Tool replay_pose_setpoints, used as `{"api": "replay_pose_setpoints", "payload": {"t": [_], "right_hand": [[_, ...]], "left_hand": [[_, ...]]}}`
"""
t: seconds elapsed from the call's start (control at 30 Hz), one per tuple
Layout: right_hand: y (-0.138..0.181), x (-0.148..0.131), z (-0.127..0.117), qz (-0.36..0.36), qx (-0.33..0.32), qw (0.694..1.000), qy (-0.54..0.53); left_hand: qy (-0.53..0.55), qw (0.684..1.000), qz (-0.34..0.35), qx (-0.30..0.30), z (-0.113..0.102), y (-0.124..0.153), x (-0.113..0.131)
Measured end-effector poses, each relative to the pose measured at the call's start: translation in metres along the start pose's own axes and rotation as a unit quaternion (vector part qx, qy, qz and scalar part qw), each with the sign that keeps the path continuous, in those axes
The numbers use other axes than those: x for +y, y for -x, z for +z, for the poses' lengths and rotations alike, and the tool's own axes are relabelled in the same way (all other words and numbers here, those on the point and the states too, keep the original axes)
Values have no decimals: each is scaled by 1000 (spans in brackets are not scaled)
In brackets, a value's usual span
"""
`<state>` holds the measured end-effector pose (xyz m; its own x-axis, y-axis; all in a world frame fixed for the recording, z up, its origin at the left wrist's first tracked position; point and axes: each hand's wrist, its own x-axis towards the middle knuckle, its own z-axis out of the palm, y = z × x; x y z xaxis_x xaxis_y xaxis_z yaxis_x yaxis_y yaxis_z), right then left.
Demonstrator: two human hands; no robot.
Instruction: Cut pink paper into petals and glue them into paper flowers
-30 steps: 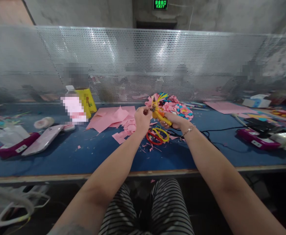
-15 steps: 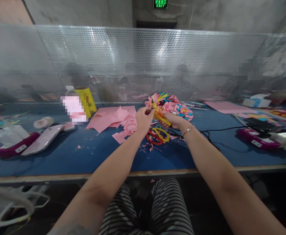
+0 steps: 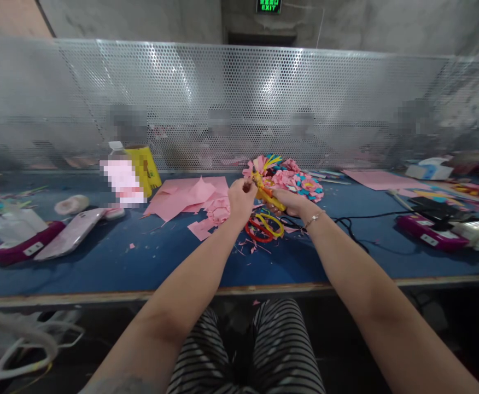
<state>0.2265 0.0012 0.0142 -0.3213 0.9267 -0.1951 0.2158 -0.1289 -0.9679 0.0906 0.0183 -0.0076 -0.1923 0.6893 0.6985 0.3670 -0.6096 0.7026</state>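
Observation:
My right hand (image 3: pixel 291 201) is closed around an orange-yellow tool (image 3: pixel 269 197), perhaps a glue gun, whose tip points up and left. My left hand (image 3: pixel 239 198) is pinched right at that tip, on a small piece I cannot make out. Both hands hover over the blue table (image 3: pixel 149 257). Just below them lie red and yellow scissors (image 3: pixel 264 226). A heap of pink, blue and yellow paper flowers (image 3: pixel 292 178) sits right behind the hands. Pink paper sheets and scraps (image 3: pixel 190 200) lie left of my left hand.
A yellow-labelled bottle (image 3: pixel 143 167) stands at the back left. Pink boxes (image 3: pixel 22 246) and a pink pouch (image 3: pixel 73 234) lie on the left. A black cable (image 3: pixel 354 227), a magenta device (image 3: pixel 426 227) and more paper lie on the right. A perforated metal screen (image 3: pixel 239 104) closes the back.
Almost nothing has moved. My left hand has shifted slightly at the tool's tip, and the view has tilted a little.

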Motion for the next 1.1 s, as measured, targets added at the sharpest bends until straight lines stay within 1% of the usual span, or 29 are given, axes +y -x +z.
{"api": "replay_pose_setpoints", "payload": {"t": [0.27, 0.47, 0.73, 0.93, 1.1], "right_hand": [[0, 0, -1, 4, 16, 1000, -4], [-1, 1, 1, 10, 2, 1000, -5], [-4, 3, -1, -3, -19, 1000, 9], [-1, 1, 0, 1, -25, 1000, 11], [-3, 3, 0, -6, -26, 1000, 14]], "left_hand": [[34, 999, -9, -7, -1, 0, 2], [47, 999, -22, 2, 0, 1, 2], [59, 998, -37, 11, 0, 2, 7], [43, 999, -24, 15, 1, 1, 3], [22, 1000, 4, 14, 2, 2, 1]]}}
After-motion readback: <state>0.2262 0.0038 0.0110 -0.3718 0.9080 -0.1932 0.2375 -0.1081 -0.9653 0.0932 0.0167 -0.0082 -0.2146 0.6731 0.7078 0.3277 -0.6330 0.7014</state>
